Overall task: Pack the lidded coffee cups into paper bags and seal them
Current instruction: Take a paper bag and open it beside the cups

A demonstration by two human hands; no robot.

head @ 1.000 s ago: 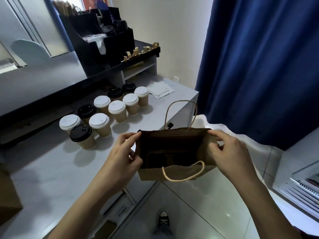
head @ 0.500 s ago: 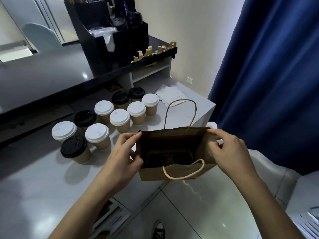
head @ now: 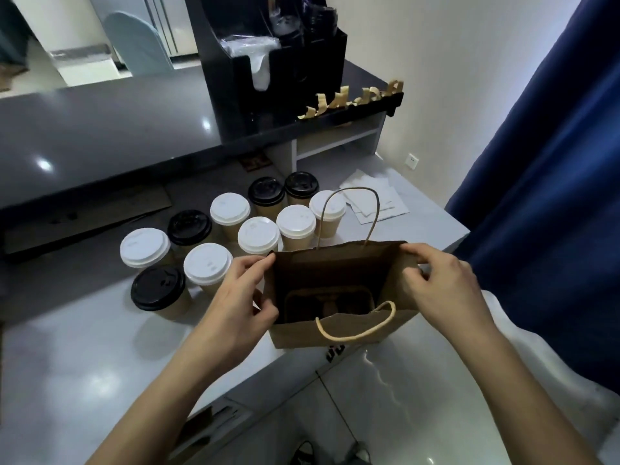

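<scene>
Brown kraft paper bag (head: pixel 339 333) with twisted-cord handles, standing upright at the near edge of the grey counter (head: pixel 84 347), mouth facing up, its long axis running left to right. Left hand (head: pixel 235 307) pinches the bag's left rim; right hand (head: pixel 446 290) pinches the right rim, holding the mouth spread. A dark insert lies inside at the bottom, its form hard to make out. Ten lidded paper coffee cups (head: pixel 258 236), white and black lids, stand clustered behind the bag; the far handle crosses one.
</scene>
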